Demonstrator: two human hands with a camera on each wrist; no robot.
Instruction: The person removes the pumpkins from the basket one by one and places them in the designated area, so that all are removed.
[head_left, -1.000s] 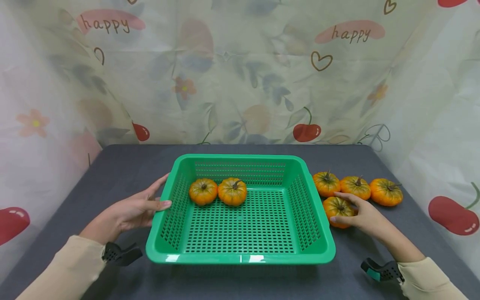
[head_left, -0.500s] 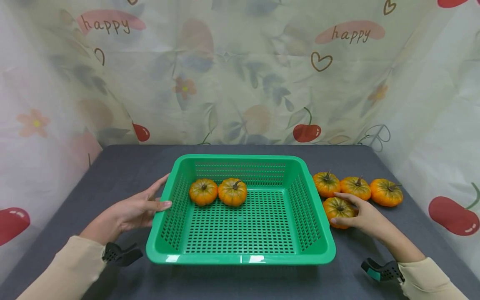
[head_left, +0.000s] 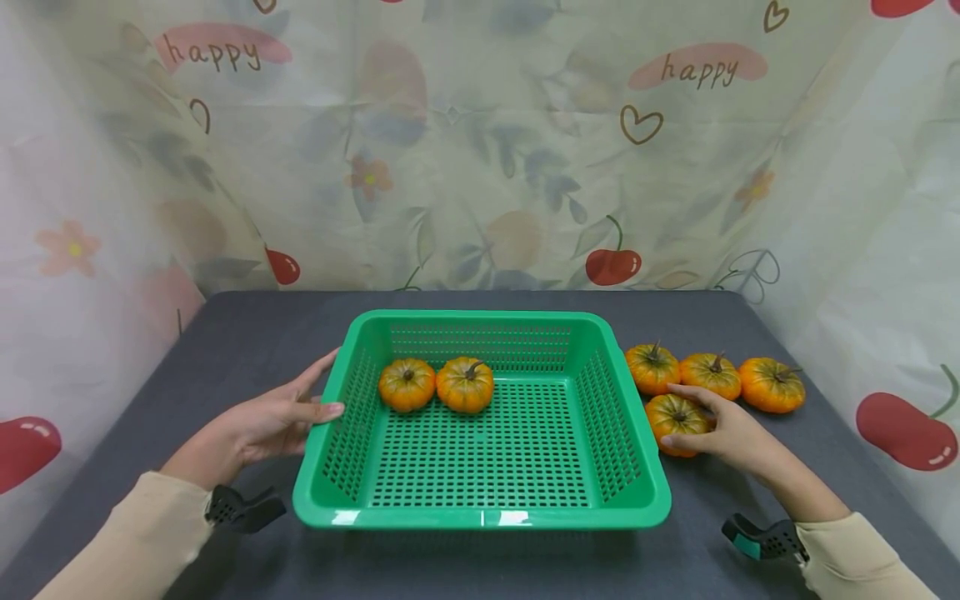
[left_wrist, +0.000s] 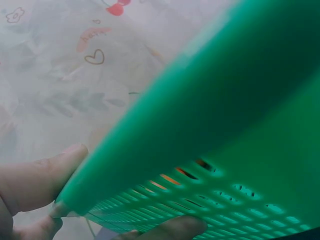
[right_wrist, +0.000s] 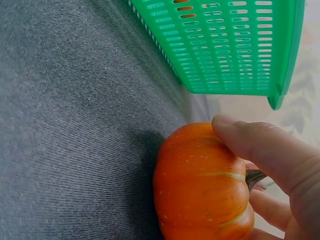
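A green plastic basket (head_left: 480, 518) with slotted walls stands in the middle of the head view. My left hand (head_left: 270, 423) holds its left side, thumb on the rim and fingers under it against the outer wall (left_wrist: 250, 210). To the right of the basket, my right hand (head_left: 738, 433) grips a small orange pumpkin (head_left: 673, 419) between thumb and fingers. In the right wrist view this pumpkin (right_wrist: 200, 182) sits low over the grey cloth, its stem facing the palm. Two small pumpkins, one at left (head_left: 407, 385) and one beside it (head_left: 466, 386), lie inside the basket toward the back left.
Behind the held pumpkin, three more form a row: one near the basket's right wall (head_left: 651, 368), a middle one (head_left: 711, 377) and an outer one (head_left: 772, 385). Dark grey cloth (head_left: 255, 333) covers the table. Printed curtains (head_left: 480, 167) enclose its back and sides.
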